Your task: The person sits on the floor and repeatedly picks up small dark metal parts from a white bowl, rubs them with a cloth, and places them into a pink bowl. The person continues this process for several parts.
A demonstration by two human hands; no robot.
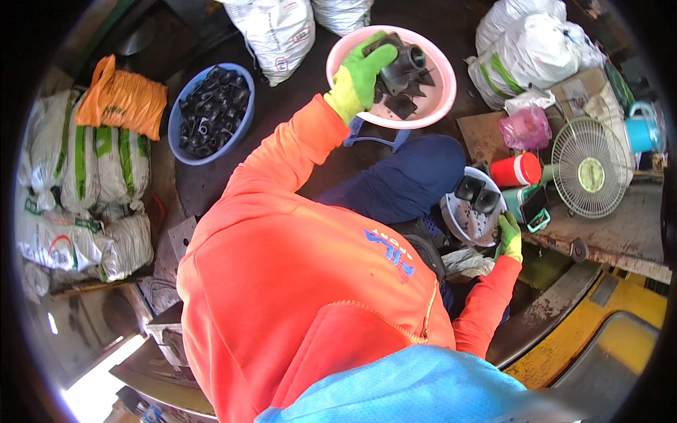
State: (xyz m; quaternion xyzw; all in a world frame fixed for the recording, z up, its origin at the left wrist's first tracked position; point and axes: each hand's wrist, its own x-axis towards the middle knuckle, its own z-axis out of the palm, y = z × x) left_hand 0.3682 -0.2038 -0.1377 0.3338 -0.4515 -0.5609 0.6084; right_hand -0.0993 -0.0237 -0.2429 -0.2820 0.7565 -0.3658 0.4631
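Left hand (360, 70), gloved, closed around black pipe fitting (403, 62) over far pink basin (338, 56): rigid, likely hefty, best gripped round its barrel; right hand (509, 236) grips white bowl (455, 222) rim.

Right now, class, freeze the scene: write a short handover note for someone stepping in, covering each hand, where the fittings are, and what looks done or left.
Left hand: green glove, closed on a black pipe fitting over the pink basin, which holds a few more.
Right hand: gripping the rim of the white perforated basin.
Done: two fittings lie in the white basin.
Left: the blue basin is heaped with fittings; neither hand touches it.
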